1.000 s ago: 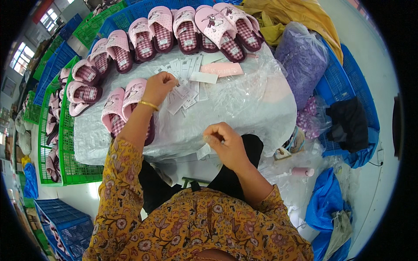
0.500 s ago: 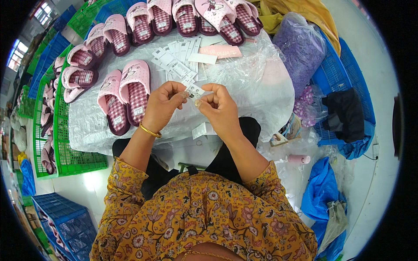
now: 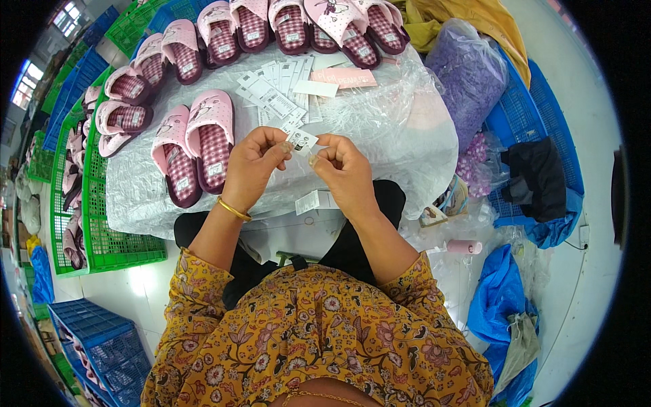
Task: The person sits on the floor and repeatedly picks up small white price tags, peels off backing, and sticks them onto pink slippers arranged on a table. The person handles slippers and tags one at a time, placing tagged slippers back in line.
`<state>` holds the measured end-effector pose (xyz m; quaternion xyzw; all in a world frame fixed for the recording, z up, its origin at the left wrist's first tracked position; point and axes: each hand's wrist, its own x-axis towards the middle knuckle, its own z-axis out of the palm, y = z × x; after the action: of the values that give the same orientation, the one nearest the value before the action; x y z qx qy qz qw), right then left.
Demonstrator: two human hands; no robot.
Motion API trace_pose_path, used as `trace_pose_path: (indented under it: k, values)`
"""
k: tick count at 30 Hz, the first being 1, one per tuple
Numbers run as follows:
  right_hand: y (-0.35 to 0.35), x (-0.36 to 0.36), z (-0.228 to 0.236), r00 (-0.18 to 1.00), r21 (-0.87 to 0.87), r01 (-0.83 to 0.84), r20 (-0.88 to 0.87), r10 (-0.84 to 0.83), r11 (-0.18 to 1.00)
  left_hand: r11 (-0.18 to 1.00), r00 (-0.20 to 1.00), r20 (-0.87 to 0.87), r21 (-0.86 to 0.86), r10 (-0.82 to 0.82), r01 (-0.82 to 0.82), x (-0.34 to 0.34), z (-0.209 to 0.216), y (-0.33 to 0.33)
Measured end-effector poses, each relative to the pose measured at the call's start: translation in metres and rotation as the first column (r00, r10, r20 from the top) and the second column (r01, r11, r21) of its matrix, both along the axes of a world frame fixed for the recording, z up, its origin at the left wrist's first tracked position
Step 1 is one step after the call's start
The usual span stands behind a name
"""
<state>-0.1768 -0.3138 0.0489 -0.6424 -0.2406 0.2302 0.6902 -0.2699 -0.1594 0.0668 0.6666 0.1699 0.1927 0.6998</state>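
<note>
A small white printed label (image 3: 302,140) is held up between my two hands, over the near part of the plastic-covered table (image 3: 380,169). My left hand (image 3: 256,163) pinches its left side between thumb and fingers. At the right edge, my right hand (image 3: 344,175) has its fingers curled in on the label, the thumb just below. A pair of pink slippers (image 3: 211,108) with checked insoles lies left of my left hand. Beyond the hands, several paper label strips (image 3: 268,95) are spread on the table. A white folded paper (image 3: 316,201) lies at the table's near edge.
More pink slippers (image 3: 291,34) line the far and left table edge. Green crates (image 3: 125,247) and a blue crate (image 3: 102,346) stand at left. On the right are a purple-filled plastic bag (image 3: 468,81), a blue basket (image 3: 553,108), a pink roll (image 3: 464,247) and blue sheeting (image 3: 498,298).
The label has turned flatter and shows more of its printed face. My right thumb has shifted slightly right; my left hand stays nearly in place.
</note>
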Motion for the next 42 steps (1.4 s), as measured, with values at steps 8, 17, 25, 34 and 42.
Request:
trace_pose_path:
  k: [8,17,25,34,42]
  values:
    - [-0.001,0.0,-0.005,1.0,0.048,0.001,0.001,-0.001,0.999,0.998,0.998,-0.018,0.015,-0.067,0.067,-0.009,-0.004,-0.004]
    - [-0.015,-0.009,0.0,0.974,-0.034,-0.215,0.068,0.217,0.976,0.944,0.945,-0.203,0.154,-0.257,0.29,-0.019,-0.006,0.007]
    - [-0.022,-0.014,0.001,0.958,-0.106,-0.237,0.139,0.25,0.966,0.887,0.965,-0.141,0.382,-0.222,0.26,-0.032,-0.005,-0.001]
    - [-0.007,-0.03,0.009,0.934,-0.086,-0.357,-0.062,0.352,0.93,0.784,0.976,0.13,0.617,-0.175,0.058,-0.057,0.008,0.001]
    - [-0.011,-0.038,0.008,0.932,-0.122,-0.36,0.006,0.364,0.925,-0.102,0.988,-0.05,0.993,0.146,0.065,-0.096,0.03,0.12]
